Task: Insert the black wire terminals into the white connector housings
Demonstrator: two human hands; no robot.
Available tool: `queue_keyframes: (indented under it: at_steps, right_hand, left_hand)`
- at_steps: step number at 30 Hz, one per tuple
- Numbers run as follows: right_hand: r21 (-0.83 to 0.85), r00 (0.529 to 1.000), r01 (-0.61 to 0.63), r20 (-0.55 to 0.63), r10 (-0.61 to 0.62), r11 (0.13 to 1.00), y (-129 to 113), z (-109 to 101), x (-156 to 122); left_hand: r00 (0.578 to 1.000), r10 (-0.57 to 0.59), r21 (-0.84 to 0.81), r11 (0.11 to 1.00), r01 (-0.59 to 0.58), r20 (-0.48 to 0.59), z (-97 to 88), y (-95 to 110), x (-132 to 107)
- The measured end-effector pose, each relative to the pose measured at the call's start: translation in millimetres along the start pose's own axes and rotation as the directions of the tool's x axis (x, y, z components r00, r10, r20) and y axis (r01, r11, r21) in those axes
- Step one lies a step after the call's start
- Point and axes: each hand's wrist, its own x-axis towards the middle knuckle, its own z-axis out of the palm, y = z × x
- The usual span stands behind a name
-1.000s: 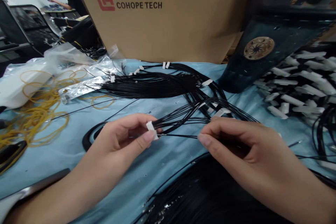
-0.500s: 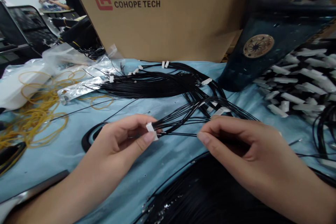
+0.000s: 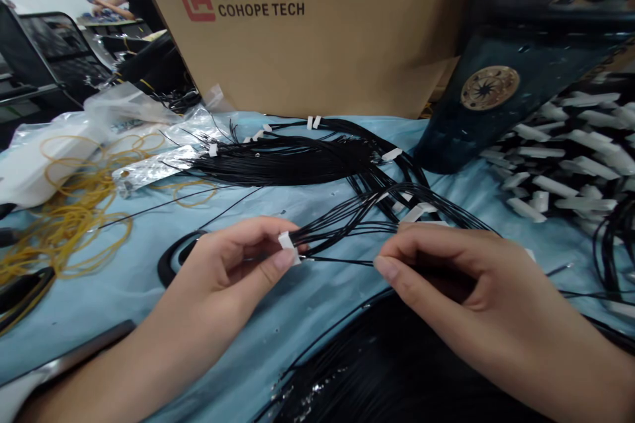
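Note:
My left hand (image 3: 233, 264) pinches a small white connector (image 3: 288, 246) between thumb and forefinger; several thin black wires fan out of it to the right. My right hand (image 3: 456, 277) is closed in a pinch on one thin black wire (image 3: 342, 260), whose tip sits at the connector's lower edge. The two hands hover just above the light blue cloth (image 3: 149, 291), about a hand's width apart.
A bundle of black wires (image 3: 288, 158) with white connectors lies behind the hands. Yellow rubber bands (image 3: 74, 211) and plastic bags lie at the left. A cardboard box (image 3: 317, 33) stands at the back, a dark case (image 3: 501, 92) and white-connector harnesses (image 3: 570, 158) at the right. Another person sits far back left.
Hardly anything differs: both hands keep their pinch and place, the wire tip stays at the connector. The person in the far background has shifted a little.

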Motion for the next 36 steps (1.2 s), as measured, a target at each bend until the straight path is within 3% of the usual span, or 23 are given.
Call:
queue_keyframes:
  at_steps: [13,24,36]
  right_hand:
    - [-0.080,0.996,0.041,0.076,-0.035,0.996,-1.3,-1.5,4.7]
    - [-0.006,0.995,0.085,0.050,-0.084,0.996,0.9,-2.1,2.2]
    - [-0.051,0.992,0.085,0.099,-0.080,0.995,-0.2,-6.0,6.6]
  left_hand:
    - [0.999,0.021,0.028,0.999,-0.022,0.048,4.2,4.7,-1.8]
    - [0.997,0.015,0.020,1.000,-0.017,0.077,4.0,4.3,-2.0]
    - [0.995,0.020,0.087,0.996,-0.028,0.095,2.1,4.5,-6.4]
